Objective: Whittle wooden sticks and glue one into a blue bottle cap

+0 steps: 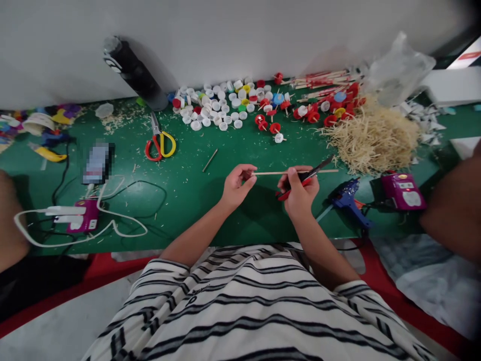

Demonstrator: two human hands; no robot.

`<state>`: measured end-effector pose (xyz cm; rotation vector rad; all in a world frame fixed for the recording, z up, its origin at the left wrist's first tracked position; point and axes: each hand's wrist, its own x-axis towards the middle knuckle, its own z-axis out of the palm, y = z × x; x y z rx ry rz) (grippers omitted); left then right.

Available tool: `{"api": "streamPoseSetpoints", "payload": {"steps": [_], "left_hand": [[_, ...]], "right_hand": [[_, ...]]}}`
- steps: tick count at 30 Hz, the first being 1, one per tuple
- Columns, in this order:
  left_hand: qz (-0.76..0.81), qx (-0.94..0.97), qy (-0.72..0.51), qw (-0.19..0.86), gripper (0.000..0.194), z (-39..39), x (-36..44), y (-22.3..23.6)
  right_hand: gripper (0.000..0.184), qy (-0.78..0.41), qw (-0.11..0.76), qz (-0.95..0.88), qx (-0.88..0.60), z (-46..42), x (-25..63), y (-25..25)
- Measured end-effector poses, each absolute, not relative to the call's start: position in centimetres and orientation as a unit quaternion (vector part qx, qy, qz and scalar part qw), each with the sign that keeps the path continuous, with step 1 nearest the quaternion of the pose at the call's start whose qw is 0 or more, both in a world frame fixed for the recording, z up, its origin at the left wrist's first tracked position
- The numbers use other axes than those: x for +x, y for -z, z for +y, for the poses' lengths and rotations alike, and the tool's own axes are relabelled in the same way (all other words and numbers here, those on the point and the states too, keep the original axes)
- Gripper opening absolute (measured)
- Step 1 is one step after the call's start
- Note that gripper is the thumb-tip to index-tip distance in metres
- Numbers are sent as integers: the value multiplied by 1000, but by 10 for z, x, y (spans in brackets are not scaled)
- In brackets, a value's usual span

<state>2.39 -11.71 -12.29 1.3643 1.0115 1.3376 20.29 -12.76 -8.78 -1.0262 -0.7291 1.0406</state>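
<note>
My left hand (pixel 239 184) pinches the left end of a thin wooden stick (pixel 268 173), which lies level above the green table. My right hand (pixel 300 193) is closed around a pair of scissors (pixel 318 167) with black and red handles, their dark blades pointing up to the right. The stick passes by the right fingers and sticks out beyond them to the right. Whether the right fingers also press on the stick is hard to see. Between the two hands a short stretch of the stick shows bare.
Bottle caps (pixel 216 106), wood shavings (pixel 376 133) and a black bottle (pixel 137 75) line the back. Red-and-yellow scissors (pixel 161 143) and a metal rod (pixel 210 160) lie left. A blue glue gun (pixel 349 200) is by my right hand. People sit at both sides.
</note>
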Motion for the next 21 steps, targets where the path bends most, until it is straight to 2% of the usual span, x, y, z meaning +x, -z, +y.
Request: {"api": "streamPoseSetpoints", "payload": {"steps": [7, 12, 21], "left_hand": [[502, 582, -532, 355, 23, -122, 21, 116], [509, 608, -524, 310, 23, -123, 24, 109], [548, 588, -504, 315, 23, -123, 26, 108]], "right_hand": [[40, -442, 690, -341, -461, -130, 202, 101], [38, -432, 681, -359, -470, -133, 201, 100], [39, -417, 672, -388, -474, -136, 199, 98]]}}
